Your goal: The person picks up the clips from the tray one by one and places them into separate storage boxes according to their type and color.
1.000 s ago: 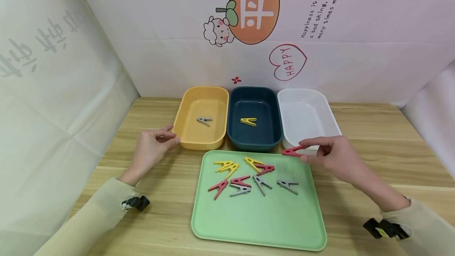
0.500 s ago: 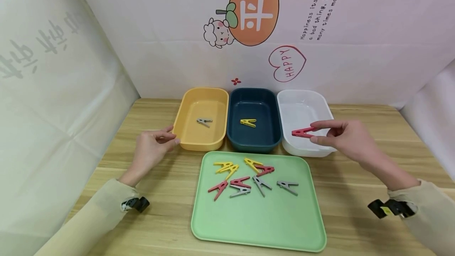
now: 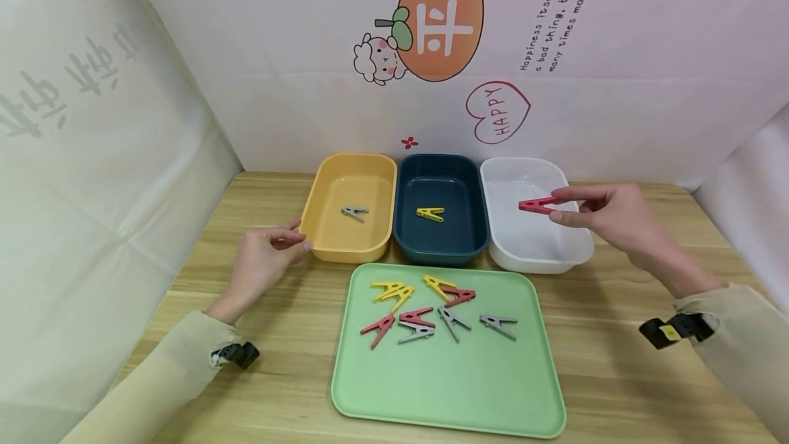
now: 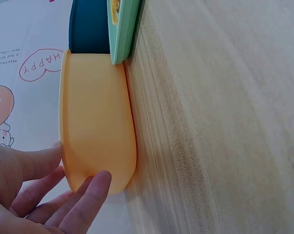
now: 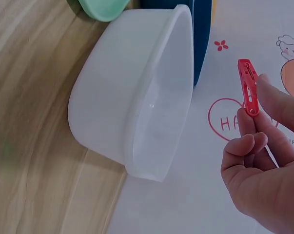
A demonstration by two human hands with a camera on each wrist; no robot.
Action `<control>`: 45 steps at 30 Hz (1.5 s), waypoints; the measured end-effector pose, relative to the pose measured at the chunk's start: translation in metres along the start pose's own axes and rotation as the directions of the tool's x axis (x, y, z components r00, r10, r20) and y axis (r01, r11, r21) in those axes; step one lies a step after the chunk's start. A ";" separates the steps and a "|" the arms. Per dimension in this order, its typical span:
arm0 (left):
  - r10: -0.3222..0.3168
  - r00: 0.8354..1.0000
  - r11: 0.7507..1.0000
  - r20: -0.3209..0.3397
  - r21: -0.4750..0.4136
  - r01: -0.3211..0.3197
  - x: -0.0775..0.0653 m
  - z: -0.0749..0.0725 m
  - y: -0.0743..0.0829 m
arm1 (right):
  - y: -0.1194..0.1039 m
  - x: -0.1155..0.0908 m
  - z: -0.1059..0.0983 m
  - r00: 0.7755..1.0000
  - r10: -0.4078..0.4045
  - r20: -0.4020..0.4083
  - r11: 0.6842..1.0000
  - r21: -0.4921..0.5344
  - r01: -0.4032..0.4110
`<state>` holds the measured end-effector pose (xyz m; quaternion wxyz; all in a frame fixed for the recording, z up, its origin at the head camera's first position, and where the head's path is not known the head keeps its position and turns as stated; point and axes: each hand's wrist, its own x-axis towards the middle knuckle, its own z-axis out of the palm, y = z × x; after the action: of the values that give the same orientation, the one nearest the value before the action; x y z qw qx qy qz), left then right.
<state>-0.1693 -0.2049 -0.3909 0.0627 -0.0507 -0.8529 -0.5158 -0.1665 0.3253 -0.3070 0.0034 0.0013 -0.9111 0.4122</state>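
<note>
My right hand [image 3: 622,214] pinches a red clothespin [image 3: 535,205] between thumb and fingers, above the white bin [image 3: 502,242]. In the right wrist view the red clothespin [image 5: 248,87] stands off from the bin's rim. My left hand [image 3: 265,259] rests its relaxed fingers at the near left corner of the yellow bin [image 3: 351,254]; in the left wrist view its thumb is right at the rim. A grey clothespin [image 3: 354,212] lies in the yellow bin. One yellow clothespin [image 3: 430,213] lies in the dark blue bin [image 3: 440,257], between the other two bins.
A green tray [image 3: 450,389] lies in front of the bins, with several red, yellow and grey clothespins [image 3: 454,323] on its far half. Behind the bins rises a printed white backdrop [image 3: 296,115]. Wooden tabletop [image 3: 616,375] surrounds the tray.
My right hand has carried the red clothespin from the tray's far right edge, up and away from me, over the white bin. The left hand has stayed at the yellow bin.
</note>
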 end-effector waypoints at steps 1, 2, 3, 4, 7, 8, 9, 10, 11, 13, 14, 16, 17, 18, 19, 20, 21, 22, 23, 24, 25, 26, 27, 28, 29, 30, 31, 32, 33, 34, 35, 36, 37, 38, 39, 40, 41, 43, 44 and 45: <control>-0.001 1.000 1.000 0.000 -0.001 0.001 0.000 0.000 0.000 | 0.000 0.002 0.000 1.000 0.009 -0.002 1.000 0.001 -0.009; -0.002 1.000 1.000 -0.001 0.000 0.002 0.000 0.000 0.000 | 0.000 0.004 -0.001 1.000 0.018 -0.001 1.000 -0.005 -0.018; -0.002 1.000 1.000 -0.001 0.001 0.002 0.000 0.000 0.000 | 0.001 0.006 -0.002 1.000 0.026 0.002 1.000 -0.006 -0.026; -0.003 1.000 1.000 0.000 0.000 0.003 0.000 0.000 0.000 | 0.001 0.008 -0.002 0.999 0.032 0.004 0.999 -0.011 -0.032; 0.000 1.000 1.000 -0.002 0.001 0.000 0.000 -0.001 0.000 | 0.001 0.015 -0.004 0.999 0.038 0.005 0.999 -0.039 -0.038; 0.000 1.000 1.000 -0.002 0.002 0.000 0.000 -0.001 -0.001 | 0.001 0.017 -0.005 0.999 0.038 0.005 0.998 -0.048 -0.038; 0.001 1.000 1.000 -0.003 0.001 -0.001 0.000 -0.001 -0.001 | 0.001 0.019 -0.005 0.999 0.038 0.005 0.998 -0.054 -0.037; 0.002 1.000 1.000 -0.003 -0.001 -0.002 0.000 -0.001 -0.001 | 0.002 0.021 -0.005 0.999 0.038 0.003 0.997 -0.061 -0.037; 0.002 1.000 1.000 -0.004 -0.001 -0.002 0.000 -0.001 -0.001 | 0.002 0.023 -0.005 0.999 0.038 0.003 0.997 -0.065 -0.038; -0.002 1.000 1.000 -0.004 0.001 0.002 0.000 -0.001 -0.001 | 0.004 0.027 -0.006 0.999 0.043 0.006 0.997 -0.069 -0.042; -0.005 1.000 1.000 -0.003 0.001 0.005 0.000 0.000 -0.001 | 0.005 0.028 -0.006 0.999 0.045 0.008 0.997 -0.069 -0.045; -0.008 1.000 1.000 -0.002 0.003 0.008 0.001 0.000 -0.001 | 0.008 0.031 -0.006 0.999 0.048 0.010 0.996 -0.073 -0.047; -0.010 1.000 1.000 -0.002 0.004 0.010 0.001 0.000 0.000 | 0.009 0.032 -0.006 0.999 0.049 0.011 0.996 -0.075 -0.048; -0.011 1.000 1.000 -0.001 0.004 0.011 0.001 0.000 0.000 | 0.010 0.033 -0.007 0.999 0.049 0.013 0.996 -0.078 -0.048; -0.012 1.000 1.000 -0.001 0.003 0.012 0.001 0.000 0.000 | 0.010 0.034 -0.007 0.999 0.050 0.016 0.996 -0.081 -0.048; -0.012 1.000 1.000 -0.002 0.002 0.012 0.001 0.000 0.000 | 0.011 0.036 -0.007 0.999 0.049 0.020 0.995 -0.085 -0.047; -0.012 1.000 1.000 -0.002 0.002 0.012 0.001 0.000 0.000 | 0.011 0.037 -0.007 0.998 0.050 0.024 0.995 -0.088 -0.047; -0.012 1.000 1.000 -0.002 0.002 0.012 0.001 0.000 0.000 | 0.012 0.038 -0.008 0.998 0.051 0.030 0.995 -0.090 -0.048; -0.012 1.000 1.000 -0.002 0.002 0.012 0.001 0.000 0.001 | 0.012 0.039 -0.008 0.998 0.052 0.037 0.995 -0.089 -0.048; -0.011 1.000 1.000 -0.002 0.002 0.011 0.001 0.000 0.000 | 0.012 0.041 -0.008 0.998 0.052 0.044 0.995 -0.089 -0.048; -0.009 1.000 1.000 -0.002 0.003 0.009 0.001 0.000 0.000 | 0.013 0.042 -0.008 0.997 0.052 0.050 0.995 -0.086 -0.047; -0.006 1.000 1.000 -0.002 0.004 0.006 0.001 0.000 0.000 | 0.013 0.043 -0.007 0.997 0.051 0.057 0.995 -0.085 -0.046; -0.004 1.000 1.000 -0.002 0.005 0.004 0.001 0.000 0.000 | 0.013 0.045 -0.007 0.997 0.050 0.063 0.995 -0.085 -0.045; -0.001 1.000 1.000 -0.002 0.005 0.001 0.001 0.000 0.000 | 0.013 0.046 -0.006 0.996 0.048 0.068 0.995 -0.090 -0.042; 0.001 1.000 1.000 -0.003 0.007 -0.001 0.000 0.000 0.000 | 0.013 0.048 -0.005 0.996 0.048 0.071 0.995 -0.092 -0.041; 0.003 1.000 1.000 -0.003 0.009 -0.003 0.000 0.000 0.000 | 0.013 0.049 -0.004 0.996 0.047 0.073 0.995 -0.096 -0.040; 0.005 1.000 1.000 -0.003 0.008 -0.005 0.000 0.000 0.000 | 0.013 0.050 -0.003 0.996 0.048 0.073 0.994 -0.101 -0.040; 0.005 1.000 1.000 -0.003 0.005 -0.005 0.000 0.000 0.000 | 0.013 0.052 -0.003 0.996 0.048 0.073 0.993 -0.111 -0.040; 0.003 1.000 1.000 -0.002 0.004 -0.003 0.000 0.000 0.000 | 0.014 0.053 -0.002 0.996 0.047 0.072 0.992 -0.116 -0.038; 0.004 1.000 1.000 -0.002 0.004 -0.004 0.000 0.000 0.000 | 0.014 0.054 -0.002 0.996 0.045 0.071 0.992 -0.123 -0.036; 0.004 1.000 1.000 -0.002 0.004 -0.004 0.000 0.000 0.000 | 0.015 0.056 -0.001 0.997 0.045 0.068 0.991 -0.126 -0.036; 0.004 1.000 1.000 -0.003 0.003 -0.004 0.000 0.000 0.000 | 0.015 0.057 -0.001 0.997 0.041 0.064 0.991 -0.132 -0.032; 0.005 1.000 1.000 -0.003 0.002 -0.005 0.000 0.000 0.001 | 0.016 0.058 -0.001 0.997 0.041 0.063 0.990 -0.137 -0.032; 0.007 1.000 1.000 -0.005 0.004 -0.007 0.000 0.000 0.001 | 0.016 0.059 0.000 0.997 0.043 0.064 0.989 -0.142 -0.033; 0.009 1.000 1.000 -0.007 0.008 -0.009 0.000 0.000 0.001 | 0.017 0.060 0.000 0.997 0.045 0.065 0.989 -0.144 -0.035; 0.011 1.000 1.000 -0.008 0.012 -0.011 0.000 0.000 0.001 | 0.017 0.060 0.000 0.996 0.049 0.068 0.988 -0.147 -0.038; 0.012 1.000 1.000 -0.008 0.014 -0.012 0.000 0.000 0.001 | 0.017 0.061 0.001 0.996 0.055 0.074 0.988 -0.147 -0.043; 0.011 1.000 1.000 -0.008 0.014 -0.011 0.000 0.000 0.001 | 0.018 0.063 0.001 0.994 0.065 0.092 0.987 -0.150 -0.051; 0.010 1.000 1.000 -0.008 0.014 -0.009 0.000 0.000 0.001 | 0.018 0.064 0.002 0.993 0.069 0.101 0.987 -0.151 -0.053; 0.008 1.000 1.000 -0.008 0.013 -0.008 0.000 0.000 0.002 | 0.018 0.065 0.003 0.992 0.069 0.108 0.987 -0.152 -0.052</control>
<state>-0.1688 -0.2039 -0.3897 0.0684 -0.0515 -0.8557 -0.5103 -0.2315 0.3348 -0.3217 -0.0606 -0.0035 -0.9376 0.3423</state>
